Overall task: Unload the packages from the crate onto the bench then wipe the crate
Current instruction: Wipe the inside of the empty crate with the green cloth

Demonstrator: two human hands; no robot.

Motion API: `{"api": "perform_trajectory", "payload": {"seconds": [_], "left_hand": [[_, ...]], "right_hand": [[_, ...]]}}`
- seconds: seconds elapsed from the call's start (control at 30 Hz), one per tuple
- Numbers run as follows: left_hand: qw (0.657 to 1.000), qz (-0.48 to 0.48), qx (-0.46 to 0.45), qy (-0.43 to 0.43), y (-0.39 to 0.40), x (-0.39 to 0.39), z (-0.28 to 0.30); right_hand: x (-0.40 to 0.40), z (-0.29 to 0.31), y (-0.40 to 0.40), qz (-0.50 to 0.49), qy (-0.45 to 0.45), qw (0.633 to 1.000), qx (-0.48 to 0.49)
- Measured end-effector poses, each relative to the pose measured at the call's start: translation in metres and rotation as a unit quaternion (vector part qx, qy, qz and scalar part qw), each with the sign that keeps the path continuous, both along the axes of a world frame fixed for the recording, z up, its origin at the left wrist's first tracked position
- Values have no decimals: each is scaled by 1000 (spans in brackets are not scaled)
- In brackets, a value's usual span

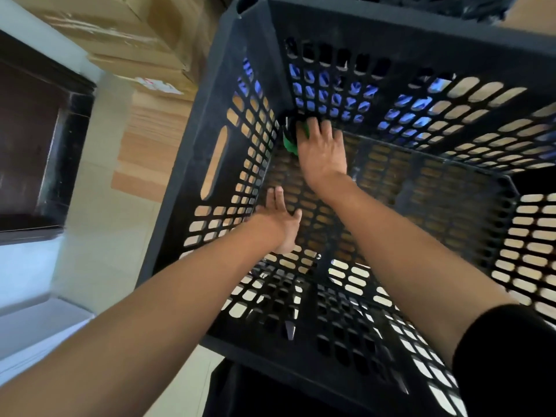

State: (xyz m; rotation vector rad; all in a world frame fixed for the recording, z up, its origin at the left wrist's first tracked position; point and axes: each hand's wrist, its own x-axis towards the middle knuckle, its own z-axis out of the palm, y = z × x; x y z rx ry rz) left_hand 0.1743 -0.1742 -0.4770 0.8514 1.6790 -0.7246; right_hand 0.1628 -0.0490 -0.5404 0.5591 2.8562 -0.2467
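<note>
The right hand (323,152) presses a crumpled green cloth (289,142) into the far left corner of the floor of the black perforated plastic crate (391,40), fingers spread flat over it, apparently to scrub where dirt gathers. The left hand (281,219) lies open-fingered against the left wall, probably bracing the crate. No packages show inside; its slotted base and walls look bare. Taped brown cardboard boxes (129,34) sit just beyond.
</note>
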Motion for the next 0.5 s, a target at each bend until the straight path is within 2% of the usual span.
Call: {"api": "perform_trajectory", "payload": {"seconds": [0.27,0.4,0.5], "left_hand": [[1000,28,8,-6,3,4,-1],[999,39,4,-12,4,4,1],[999,39,5,-11,5,3,3]], "right_hand": [[72,2,55,-46,-57,997,40],[67,13,34,-62,-37,997,-12],[58,17,16,-46,12,997,-67]]}}
